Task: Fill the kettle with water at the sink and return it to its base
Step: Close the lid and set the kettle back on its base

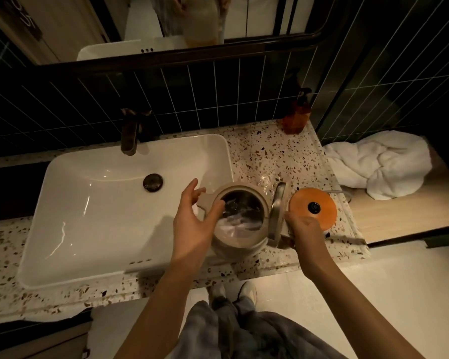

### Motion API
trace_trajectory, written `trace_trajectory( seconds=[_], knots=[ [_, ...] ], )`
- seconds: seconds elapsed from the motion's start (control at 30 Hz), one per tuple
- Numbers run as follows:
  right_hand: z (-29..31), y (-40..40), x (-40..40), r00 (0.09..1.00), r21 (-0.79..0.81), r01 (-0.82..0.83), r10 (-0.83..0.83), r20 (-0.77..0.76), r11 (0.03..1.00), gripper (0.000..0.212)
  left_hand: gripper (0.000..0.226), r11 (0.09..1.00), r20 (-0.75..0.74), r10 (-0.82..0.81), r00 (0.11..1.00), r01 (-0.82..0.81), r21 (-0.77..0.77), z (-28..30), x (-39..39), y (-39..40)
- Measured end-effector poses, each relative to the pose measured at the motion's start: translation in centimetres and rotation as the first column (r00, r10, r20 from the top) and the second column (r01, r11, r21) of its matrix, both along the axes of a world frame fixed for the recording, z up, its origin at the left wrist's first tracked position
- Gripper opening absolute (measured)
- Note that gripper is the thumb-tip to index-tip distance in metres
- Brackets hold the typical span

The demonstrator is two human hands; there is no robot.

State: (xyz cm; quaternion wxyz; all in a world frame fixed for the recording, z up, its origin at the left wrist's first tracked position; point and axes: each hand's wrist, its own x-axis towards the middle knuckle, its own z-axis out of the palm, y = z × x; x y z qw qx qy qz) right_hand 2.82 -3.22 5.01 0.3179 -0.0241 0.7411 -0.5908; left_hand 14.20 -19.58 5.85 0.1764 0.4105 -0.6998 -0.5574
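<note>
A beige kettle point(237, 244) is at the right rim of the white sink point(109, 203), its lid point(278, 211) hinged open and upright. Water swirls inside it. My right hand point(305, 229) grips the kettle's handle on the right side. My left hand point(195, 216) is spread against the kettle's left side near the spout, fingers apart. The round orange base point(313, 207) with a black centre contact lies on the speckled counter point(259, 156) just right of the kettle. The dark tap point(130, 133) stands at the sink's far edge; no water shows from it.
An amber pump bottle point(296, 117) stands at the counter's back right corner. A crumpled white towel point(379, 164) lies on a wooden shelf to the right. Dark tiled wall and a mirror rise behind the sink. My feet stand on the pale floor below.
</note>
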Motion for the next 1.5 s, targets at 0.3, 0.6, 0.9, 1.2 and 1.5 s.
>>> trace_trajectory(
  seconds=[0.3, 0.6, 0.9, 1.2, 1.5],
  knots=[
    [0.1, -0.3, 0.5, 0.998, 0.073, 0.017, -0.013, -0.055, 0.997, 0.057, 0.045, 0.828, -0.201, -0.514, 0.834, 0.420, -0.372, 8.0, -2.1, 4.4],
    [-0.1, 0.1, 0.4, 0.998, 0.027, 0.039, -0.038, -0.045, 0.999, 0.049, 0.018, 0.589, -0.065, -0.652, 0.755, 0.451, -0.671, 5.7, -2.8, 4.6],
    [-1.6, 0.3, -0.1, 0.999, 0.021, 0.035, -0.035, 0.025, 0.999, 0.038, 0.041, 0.400, 0.280, -0.546, 0.790, 0.539, -0.741, 2.6, -0.2, 0.0],
    [-1.4, 0.0, 0.1, 0.999, 0.069, 0.042, -0.043, 0.018, 0.997, 0.052, 0.048, 0.402, 0.387, -0.554, 0.737, 0.644, -0.651, -0.1, 0.3, -1.4],
    [-0.9, 0.0, -0.1, 0.999, 0.023, 0.028, -0.029, 0.046, 0.999, 0.050, 0.052, 0.886, -0.054, -0.359, 0.932, 0.322, -0.333, -0.5, 0.9, -1.7]
  ],
)
